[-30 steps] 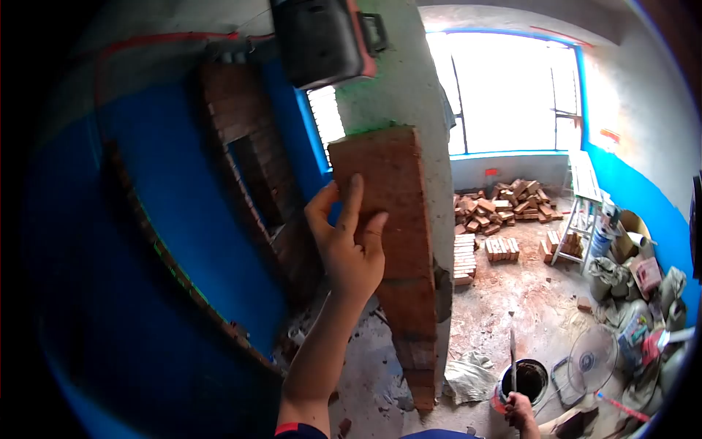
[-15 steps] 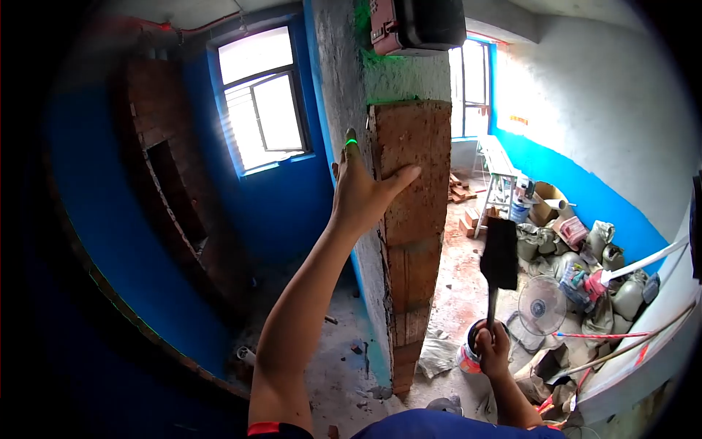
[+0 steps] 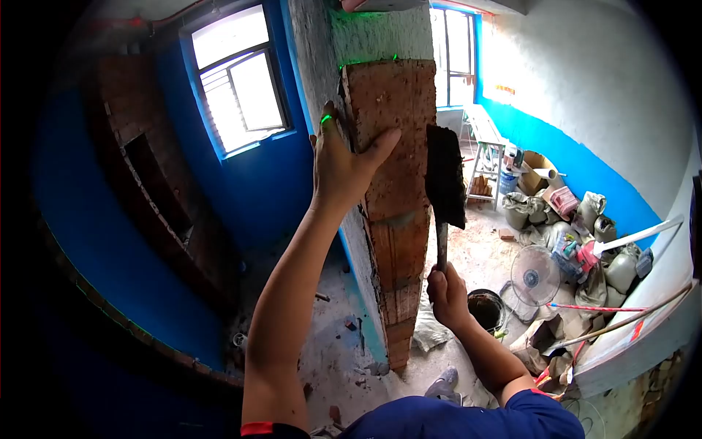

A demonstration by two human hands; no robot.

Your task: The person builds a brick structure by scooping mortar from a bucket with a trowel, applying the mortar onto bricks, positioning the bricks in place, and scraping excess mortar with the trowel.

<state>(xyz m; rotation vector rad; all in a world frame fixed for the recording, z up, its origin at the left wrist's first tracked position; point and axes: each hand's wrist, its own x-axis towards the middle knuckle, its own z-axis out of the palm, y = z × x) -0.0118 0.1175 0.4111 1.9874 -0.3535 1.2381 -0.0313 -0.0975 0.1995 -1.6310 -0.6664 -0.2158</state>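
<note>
A column of red bricks (image 3: 398, 175) stands against the grey edge of a wall (image 3: 311, 73). My left hand (image 3: 344, 161) lies on its upper part with fingers spread, the thumb across the brick face and the other fingers along the left side. A green light line crosses a fingertip. My right hand (image 3: 447, 293) is wrapped round the handle of a dark, flat-bladed trowel (image 3: 446, 175). The trowel is upright, its blade close to the right edge of the column; whether they touch I cannot tell.
A black bucket (image 3: 485, 311) stands on the floor right of the column. Further right are a fan (image 3: 531, 276), sacks (image 3: 621, 271) and long poles (image 3: 621, 333). A trestle (image 3: 486, 135) stands behind. An open window (image 3: 245, 88) is at the left.
My right hand has raised the trowel up and leftward, from above the bucket to beside the column. The view has shifted, and my left hand remains on the bricks.
</note>
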